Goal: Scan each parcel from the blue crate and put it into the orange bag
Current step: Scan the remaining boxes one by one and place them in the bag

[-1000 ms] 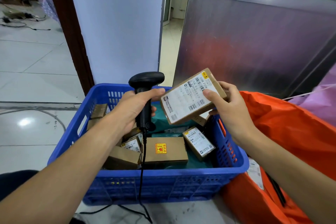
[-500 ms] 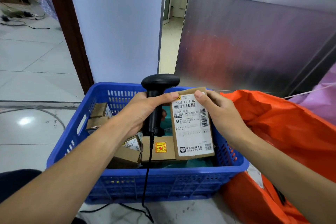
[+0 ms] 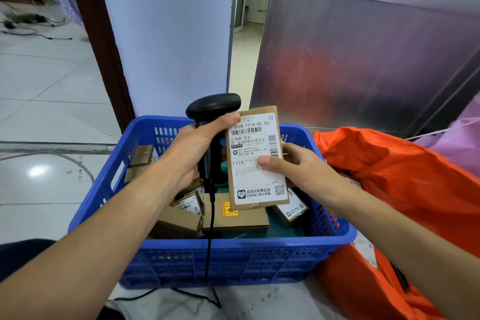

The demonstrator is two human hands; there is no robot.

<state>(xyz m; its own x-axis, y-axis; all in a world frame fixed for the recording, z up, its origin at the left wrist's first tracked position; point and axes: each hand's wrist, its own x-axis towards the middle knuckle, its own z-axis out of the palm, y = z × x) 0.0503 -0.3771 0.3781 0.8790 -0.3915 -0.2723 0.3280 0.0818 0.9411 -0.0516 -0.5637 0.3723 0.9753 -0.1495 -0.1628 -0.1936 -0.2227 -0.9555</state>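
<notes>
On a tiled floor (image 3: 52,86), over the blue crate (image 3: 233,262), our left hand (image 3: 192,153) grips the scanner (image 3: 213,106), our right hand (image 3: 298,171) grips a parcel (image 3: 257,176), seemingly mid-scan; next it likely goes right, into the orange bag (image 3: 402,176).

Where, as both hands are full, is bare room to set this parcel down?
Bare floor tiles lie left of the blue crate, before the brown door frame. Parcels crowd the crate's left and middle; the orange bag hems its right.
</notes>
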